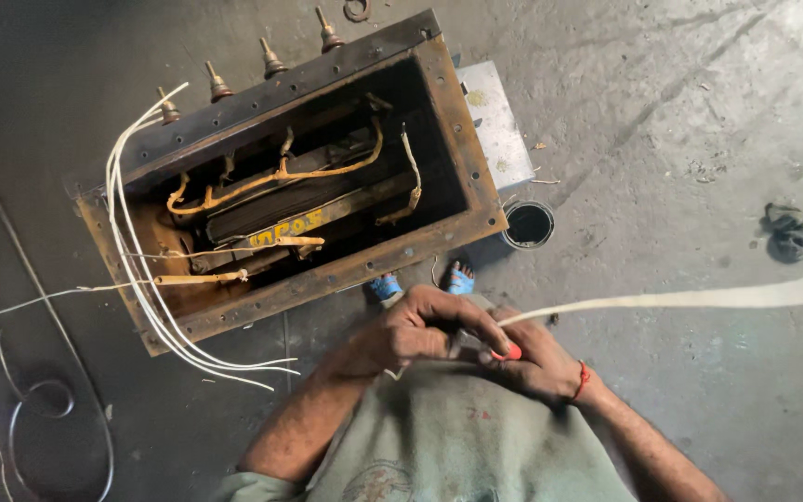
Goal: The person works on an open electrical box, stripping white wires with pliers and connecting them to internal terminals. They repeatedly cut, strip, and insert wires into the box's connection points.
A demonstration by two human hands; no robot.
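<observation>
Cream-coloured strip (680, 299), long and flat, stretched from the right edge of view across the concrete floor (662, 121) to the two hands close before the chest. Left hand (420, 333) curled nearly closed, fingertips pinching at the strip's near end. Right hand (536, 358) closed around a small red-tipped tool (508, 352), touching the left hand where the strip ends. Red thread band (585, 377) at the right wrist. Just ahead, on the floor, a rusty open-topped metal tank (439, 84) with coils and tan leads inside, four studs along its far rim. White wires (141, 279) draped over the tank's left end. Small round can (528, 224) beside the tank's near right corner; dark rag (792, 232) well apart to the right.
</observation>
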